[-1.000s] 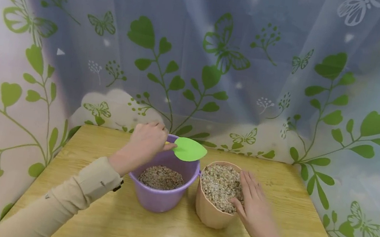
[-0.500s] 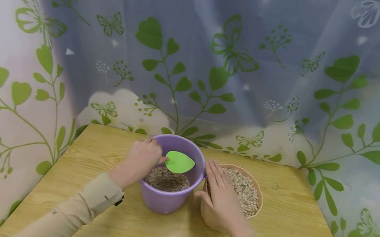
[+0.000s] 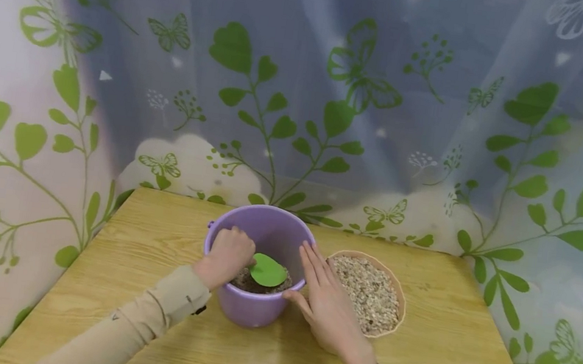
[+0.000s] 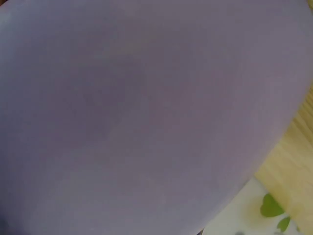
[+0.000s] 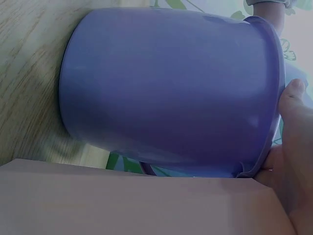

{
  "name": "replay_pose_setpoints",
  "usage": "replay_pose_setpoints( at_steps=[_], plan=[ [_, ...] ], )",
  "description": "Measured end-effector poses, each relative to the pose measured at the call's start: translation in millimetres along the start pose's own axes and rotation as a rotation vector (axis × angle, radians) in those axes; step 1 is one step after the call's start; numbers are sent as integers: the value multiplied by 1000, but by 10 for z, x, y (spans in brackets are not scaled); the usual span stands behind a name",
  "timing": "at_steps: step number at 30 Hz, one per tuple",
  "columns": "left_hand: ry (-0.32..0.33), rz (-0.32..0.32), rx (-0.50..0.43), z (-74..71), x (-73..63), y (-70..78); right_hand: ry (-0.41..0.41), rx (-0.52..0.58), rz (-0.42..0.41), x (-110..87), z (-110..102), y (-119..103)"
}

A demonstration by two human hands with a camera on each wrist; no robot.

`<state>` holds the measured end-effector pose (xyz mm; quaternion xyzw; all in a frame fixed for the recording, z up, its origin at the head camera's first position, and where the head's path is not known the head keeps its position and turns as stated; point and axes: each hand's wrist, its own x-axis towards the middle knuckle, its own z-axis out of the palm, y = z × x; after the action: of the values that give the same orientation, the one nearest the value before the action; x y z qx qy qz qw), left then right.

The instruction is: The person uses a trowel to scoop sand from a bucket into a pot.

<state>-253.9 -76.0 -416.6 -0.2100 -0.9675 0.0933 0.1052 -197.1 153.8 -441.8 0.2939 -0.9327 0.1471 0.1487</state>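
Observation:
A purple bucket (image 3: 251, 312) stands at the middle of the table, with brown grainy material low inside it. My left hand (image 3: 228, 255) reaches over its rim and grips a small trowel, whose green blade (image 3: 268, 272) is down at the grains; the handle is hidden in the fist. My right hand (image 3: 328, 311) rests its straight fingers on the bucket's right rim, the thumb spread toward the front. In the left wrist view the bucket's outer wall (image 4: 156, 117) fills nearly everything. The right wrist view shows the thumb and fingers of my right hand (image 5: 296, 142) touching the rim.
Right beside the bucket stands a peach pot (image 3: 399, 319), filled high with pale gravel-like grains (image 3: 372, 292) and partly covered by my right hand. The wooden table (image 3: 446, 350) ends at a patterned curtain (image 3: 293, 84) behind and at both sides.
My left hand has lowered the trowel from above the rim into the bucket. My right hand has moved left from the pot to the bucket's rim.

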Motion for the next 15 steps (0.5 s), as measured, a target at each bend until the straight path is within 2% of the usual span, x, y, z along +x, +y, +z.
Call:
replay_pose_setpoints(
  at_steps=[3,5,7,12,15],
  plan=[
    [-26,3,6,15,-2,5,5,-7,-5,-7,8,7],
    [-2,14,17,20,-4,7,8,-5,0,-16,7,8],
    [73,29,30,33,-7,7,13,-6,3,-21,9,9],
    [337,48,43,81,8,1,14,1,2,-24,9,7],
    [388,36,2,96,32,-11,11,4,3,-24,12,8]
  ],
)
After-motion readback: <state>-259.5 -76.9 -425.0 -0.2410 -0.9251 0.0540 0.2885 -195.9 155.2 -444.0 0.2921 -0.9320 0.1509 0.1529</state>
